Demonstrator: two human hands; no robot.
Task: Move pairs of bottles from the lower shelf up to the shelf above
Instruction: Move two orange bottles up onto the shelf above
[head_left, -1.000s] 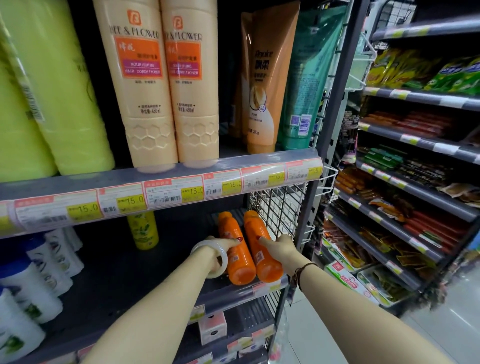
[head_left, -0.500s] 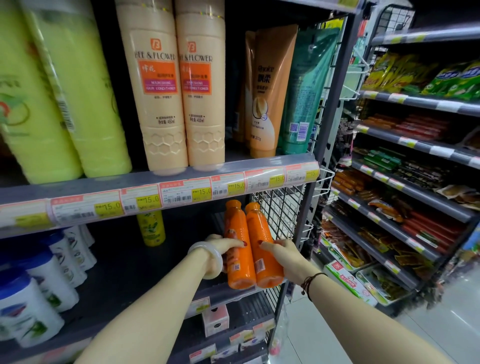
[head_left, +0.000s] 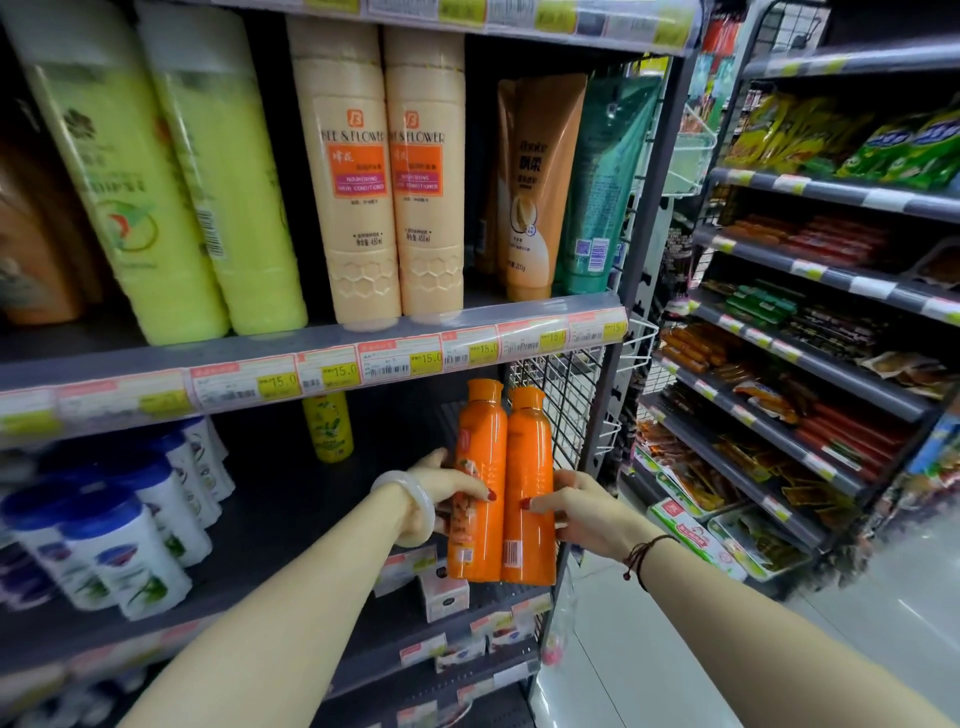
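Note:
Two orange bottles are held upright side by side in front of the lower shelf, lifted off it, their caps just under the upper shelf's price strip. My left hand grips the left orange bottle from its left side, and my right hand grips the right orange bottle from its right side. The bottles touch each other. The upper shelf carries tall cream conditioner bottles, lime-green bottles and tubes.
A small yellow bottle stands at the back of the lower shelf. White bottles with blue caps fill its left part. A wire grid side panel bounds the shelf at right. Snack racks line the aisle to the right.
Both hands have raised the two orange bottles off the lower shelf and pulled them out toward me; they went from leaning back to upright.

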